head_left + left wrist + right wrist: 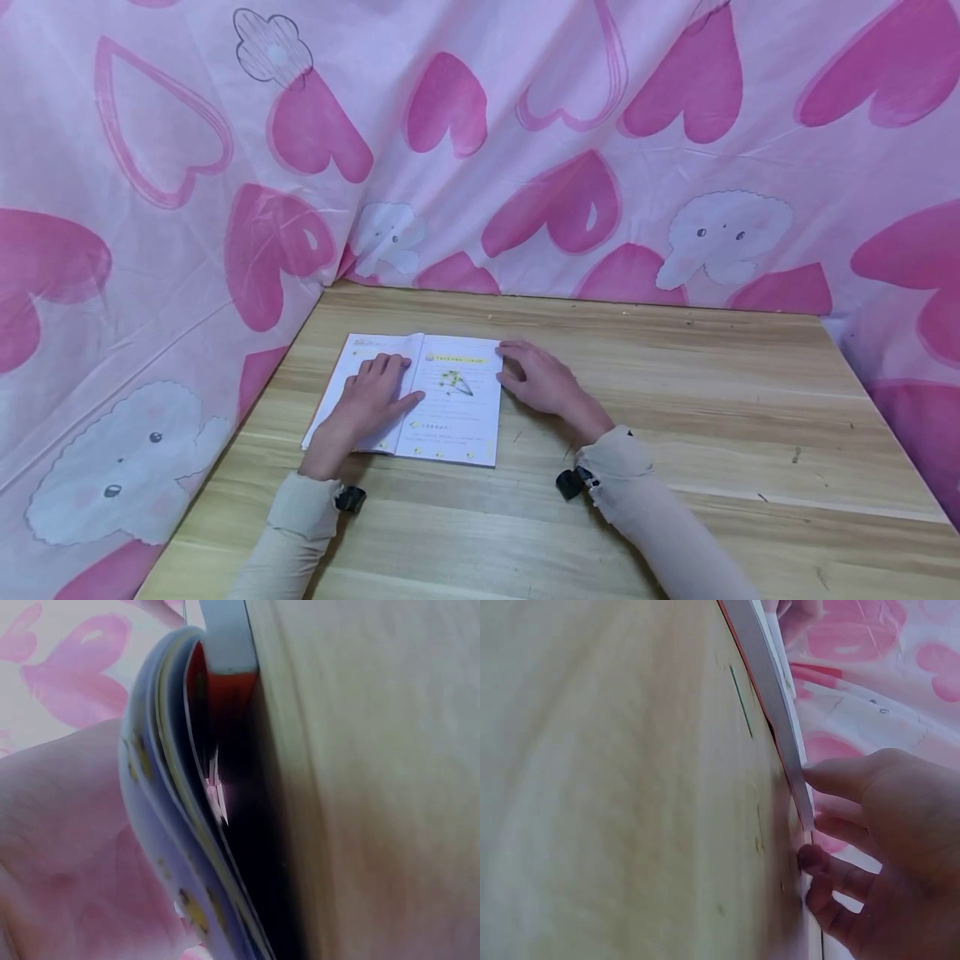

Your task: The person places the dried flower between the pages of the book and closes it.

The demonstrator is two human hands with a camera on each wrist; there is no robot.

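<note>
Resting my left hand (367,400) on the left page (339,362) of an open book (448,446); its fingers are lying spread, and the thumb is stretching over the gutter toward the right page (457,412). My right hand (546,382) is standing at the book's right edge, its thumb parted from loosely bent fingers, tips touching that edge. How firmly they are pressing, I cannot tell. The book is lying left of the middle of a wood-grained table (750,433). Its right page is showing a yellow heading band (468,359) toward the far end, a small flower drawing (456,382) just nearer, and yellow marks along the near edge. Left wrist view: pages are bowing in a curve beside my palm, an orange-red strip (232,694) showing at the book's edge. Right wrist view: a thin green streak (741,701) is lying on the table near the book. Beige sleeves (302,508) are covering my forearms, and a black device (350,498) is sitting at each wrist. Pink cloth (555,50) with hearts is hanging along the far and left sides.
</note>
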